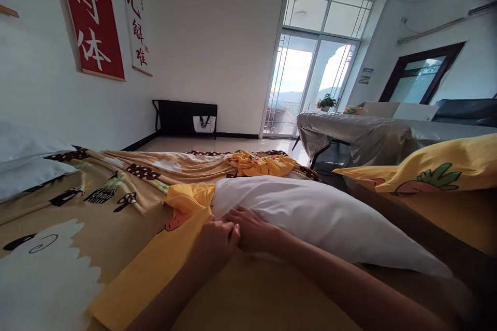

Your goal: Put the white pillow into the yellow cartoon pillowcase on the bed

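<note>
A plump white pillow [303, 209] lies across the bed in front of me, its left end against a yellow pillowcase [155, 258] printed with a carrot. The case's upper part is bunched up beside the pillow's end. My left hand [218, 240] is closed on the edge of the pillowcase. Right beside it, my right hand [250, 227] has its fingers curled into the near left end of the pillow. The two hands touch or nearly touch, and the fingertips are partly hidden.
Beneath lies a tan patterned blanket [128, 207]. Crumpled yellow cloth [264, 164] is beyond the pillow. At right, a yellow carrot-print pillow [458, 165] rests near a plastic-covered table [349, 129]. A white pillow [31, 160] sits at far left. A black bench [174, 116] stands by the wall.
</note>
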`<state>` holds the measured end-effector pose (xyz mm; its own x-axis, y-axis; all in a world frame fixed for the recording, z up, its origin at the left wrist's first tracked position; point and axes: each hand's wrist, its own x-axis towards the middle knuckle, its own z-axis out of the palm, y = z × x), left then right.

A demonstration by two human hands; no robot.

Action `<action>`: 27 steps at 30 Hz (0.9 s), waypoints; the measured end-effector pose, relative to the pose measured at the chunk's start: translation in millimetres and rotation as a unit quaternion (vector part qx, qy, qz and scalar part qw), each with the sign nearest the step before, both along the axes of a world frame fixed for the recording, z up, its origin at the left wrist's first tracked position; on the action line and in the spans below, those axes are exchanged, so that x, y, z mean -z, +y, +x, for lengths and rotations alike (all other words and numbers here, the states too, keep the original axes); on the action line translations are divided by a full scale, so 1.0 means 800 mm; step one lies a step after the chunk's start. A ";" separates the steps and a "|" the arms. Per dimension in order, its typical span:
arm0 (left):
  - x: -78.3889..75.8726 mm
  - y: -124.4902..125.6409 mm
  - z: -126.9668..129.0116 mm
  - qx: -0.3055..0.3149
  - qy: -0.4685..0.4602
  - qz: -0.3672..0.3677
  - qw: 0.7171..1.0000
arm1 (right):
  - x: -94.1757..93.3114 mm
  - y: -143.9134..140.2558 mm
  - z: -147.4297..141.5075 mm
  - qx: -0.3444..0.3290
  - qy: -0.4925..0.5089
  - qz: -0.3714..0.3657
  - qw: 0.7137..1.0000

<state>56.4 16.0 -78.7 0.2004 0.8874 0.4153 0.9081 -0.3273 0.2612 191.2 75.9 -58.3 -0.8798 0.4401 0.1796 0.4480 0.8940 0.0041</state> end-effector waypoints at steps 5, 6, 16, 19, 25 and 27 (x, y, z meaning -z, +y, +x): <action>0.021 0.000 -0.035 -0.025 -0.006 -0.111 0.993 | 0.014 -0.043 0.076 0.025 -0.011 0.219 0.975; 0.024 0.001 -0.035 -0.014 -0.005 -0.114 0.993 | 0.024 -0.050 0.089 0.059 -0.001 0.266 0.962; -0.018 -0.029 0.036 0.223 0.151 -0.062 0.961 | -0.011 0.009 0.086 0.011 -0.083 0.203 0.976; -0.036 -0.022 0.060 0.212 0.075 -0.016 0.974 | -0.053 0.027 0.063 0.076 -0.075 0.124 0.987; -0.035 0.002 0.034 0.119 0.027 -0.052 0.991 | -0.021 0.016 0.047 0.033 -0.131 -0.025 0.991; -0.029 0.000 0.014 0.151 0.029 -0.067 0.986 | -0.012 0.011 0.049 -0.005 -0.143 -0.051 0.988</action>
